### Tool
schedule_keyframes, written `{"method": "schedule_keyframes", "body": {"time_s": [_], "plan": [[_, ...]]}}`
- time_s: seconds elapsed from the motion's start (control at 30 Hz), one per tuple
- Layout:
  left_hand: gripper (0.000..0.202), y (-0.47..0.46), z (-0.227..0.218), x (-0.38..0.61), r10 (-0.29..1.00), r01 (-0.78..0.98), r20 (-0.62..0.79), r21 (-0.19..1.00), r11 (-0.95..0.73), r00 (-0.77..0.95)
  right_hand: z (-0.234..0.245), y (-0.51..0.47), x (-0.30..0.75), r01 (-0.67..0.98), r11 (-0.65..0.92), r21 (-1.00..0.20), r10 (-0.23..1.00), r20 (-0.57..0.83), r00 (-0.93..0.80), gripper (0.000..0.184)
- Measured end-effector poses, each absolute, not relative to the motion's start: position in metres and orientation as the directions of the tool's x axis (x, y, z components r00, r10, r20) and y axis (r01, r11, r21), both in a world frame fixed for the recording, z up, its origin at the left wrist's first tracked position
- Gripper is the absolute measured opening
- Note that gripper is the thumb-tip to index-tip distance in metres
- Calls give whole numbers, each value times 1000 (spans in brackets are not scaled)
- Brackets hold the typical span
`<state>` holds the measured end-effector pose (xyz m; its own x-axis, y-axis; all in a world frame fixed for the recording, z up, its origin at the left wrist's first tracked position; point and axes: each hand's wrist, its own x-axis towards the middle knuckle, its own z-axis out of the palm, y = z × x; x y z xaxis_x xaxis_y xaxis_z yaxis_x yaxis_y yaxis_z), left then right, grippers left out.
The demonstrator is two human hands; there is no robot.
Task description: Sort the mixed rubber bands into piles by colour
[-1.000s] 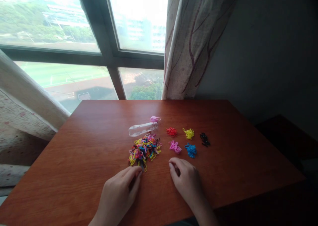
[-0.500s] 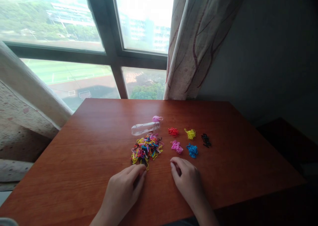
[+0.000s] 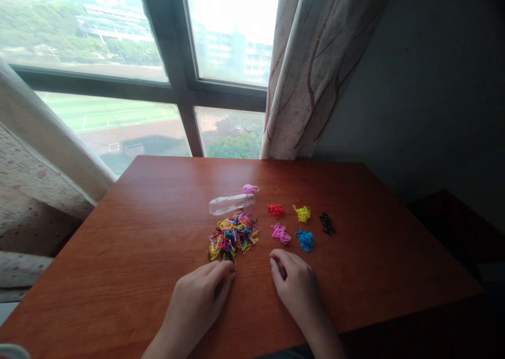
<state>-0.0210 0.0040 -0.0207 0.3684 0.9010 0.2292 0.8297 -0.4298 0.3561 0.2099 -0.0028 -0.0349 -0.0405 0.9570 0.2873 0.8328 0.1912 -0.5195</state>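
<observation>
Left fingers point(image 3: 220, 269) nearly meet at the near edge of mixed bands point(image 3: 233, 235); hold unclear.

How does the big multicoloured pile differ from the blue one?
The multicoloured pile mixes several colours; the blue pile has one. The multicoloured pile is larger than the blue pile. The multicoloured pile lies by the left hand, the blue pile beyond the right hand. Both rest on the table.
</observation>
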Motion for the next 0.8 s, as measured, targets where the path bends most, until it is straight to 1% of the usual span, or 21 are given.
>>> {"method": "schedule_keyframes", "body": {"time_s": [0.23,0.37,0.47,0.6,0.8], "plan": [[19,6,-16,-20,911,797,245,445,-409,331,-25,1,186,821,235,-520,956,276,-98,14],[20,6,-15,-21,927,794,274,488,-362,255,-21,0,169,811,250,-528,959,249,-134,13],[20,6,-14,-22,938,805,279,496,-324,205,-20,-2,158,779,281,-561,957,229,-180,14],[19,6,-15,-22,943,813,259,491,-314,208,-20,0,146,732,300,-612,952,234,-195,14],[19,6,-16,-23,952,808,241,513,-290,189,-18,2,135,754,299,-585,953,216,-210,12]]}}
